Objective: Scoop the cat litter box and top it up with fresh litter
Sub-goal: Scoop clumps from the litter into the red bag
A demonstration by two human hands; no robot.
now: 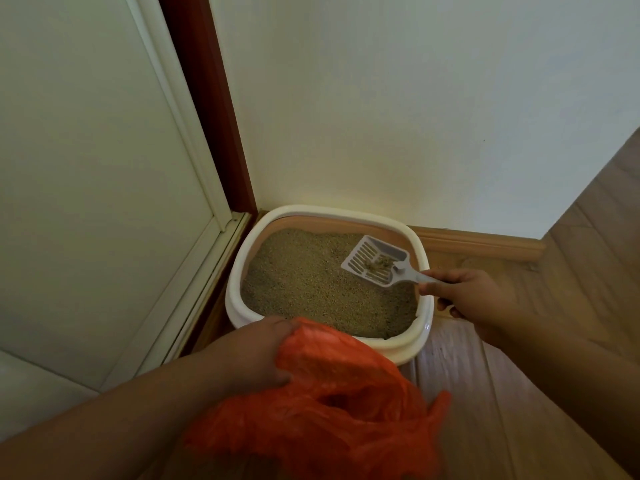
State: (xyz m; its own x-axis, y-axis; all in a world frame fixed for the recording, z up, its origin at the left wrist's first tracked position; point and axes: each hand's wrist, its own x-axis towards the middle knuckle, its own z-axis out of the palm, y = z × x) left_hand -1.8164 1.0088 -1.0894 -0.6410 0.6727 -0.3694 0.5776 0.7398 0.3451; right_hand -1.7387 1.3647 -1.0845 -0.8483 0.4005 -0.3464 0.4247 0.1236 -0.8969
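orange bag, grey (slotted) scoop

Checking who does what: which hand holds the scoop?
The right hand grips the scoop handle; the left hand holds the orange bag.

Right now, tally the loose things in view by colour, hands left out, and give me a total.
White or cream: 1, the litter box.
Grey: 1, the slotted scoop, with a few clumps in it, held by the right hand.
Orange: 1, the plastic bag, held by the left hand.
Total: 3.
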